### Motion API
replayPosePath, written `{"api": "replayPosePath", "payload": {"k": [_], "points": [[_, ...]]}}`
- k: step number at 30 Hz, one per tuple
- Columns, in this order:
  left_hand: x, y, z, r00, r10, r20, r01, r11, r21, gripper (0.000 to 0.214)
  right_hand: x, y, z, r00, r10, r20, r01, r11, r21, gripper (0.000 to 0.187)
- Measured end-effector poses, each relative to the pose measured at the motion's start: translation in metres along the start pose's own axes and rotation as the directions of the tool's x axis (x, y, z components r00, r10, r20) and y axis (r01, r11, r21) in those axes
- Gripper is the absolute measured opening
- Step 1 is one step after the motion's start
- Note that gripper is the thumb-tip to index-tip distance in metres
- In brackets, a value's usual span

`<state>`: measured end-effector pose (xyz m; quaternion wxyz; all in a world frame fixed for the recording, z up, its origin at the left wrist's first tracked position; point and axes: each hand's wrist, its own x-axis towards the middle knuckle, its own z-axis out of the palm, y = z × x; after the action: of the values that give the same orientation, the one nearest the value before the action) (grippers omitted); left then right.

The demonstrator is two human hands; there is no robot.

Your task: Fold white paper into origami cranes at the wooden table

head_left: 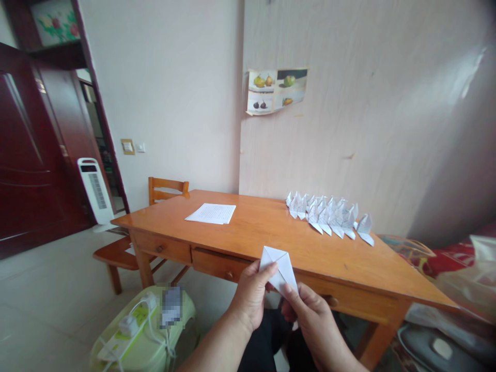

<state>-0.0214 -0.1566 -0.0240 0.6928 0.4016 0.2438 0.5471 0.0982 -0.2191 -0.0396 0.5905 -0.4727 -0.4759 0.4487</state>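
A folded white paper [279, 264], with crease lines and flaps meeting on its face, is held up before the table's front edge. My left hand [253, 289] pinches its left side, thumb on top. At its lower right corner my right hand [304, 306] grips it between thumb and fingers. Several folded paper pieces [333, 214] with upright points stand in rows at the table's back right. A stack of printed sheets [212, 213] lies flat further left on the wooden table [256, 232].
A wooden chair [168, 188] stands behind the table's left end, and a stool [116, 254] is by its left leg. Below left, a green container [182, 330] carries a power strip [124, 336] with cables. Bags [457, 263] crowd the right side.
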Motion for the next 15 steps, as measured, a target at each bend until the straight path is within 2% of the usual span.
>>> {"api": "replayPosePath", "payload": {"k": [8,11,15], "points": [[0.003,-0.002,-0.008,0.999,0.013,-0.03,-0.009,0.99,0.14,0.033,0.002,0.001,-0.005,0.998,0.039,0.058,-0.042,0.997,0.057,0.042],[0.0,0.004,-0.004,1.0,0.005,-0.006,-0.004,0.986,0.167,0.035,0.005,0.0,-0.008,0.997,0.035,0.067,-0.041,0.995,0.094,0.04],[-0.004,0.009,0.003,0.999,-0.001,0.034,-0.005,0.986,0.168,0.034,0.011,-0.002,-0.009,0.995,0.051,0.081,-0.056,0.997,0.062,0.043]]}}
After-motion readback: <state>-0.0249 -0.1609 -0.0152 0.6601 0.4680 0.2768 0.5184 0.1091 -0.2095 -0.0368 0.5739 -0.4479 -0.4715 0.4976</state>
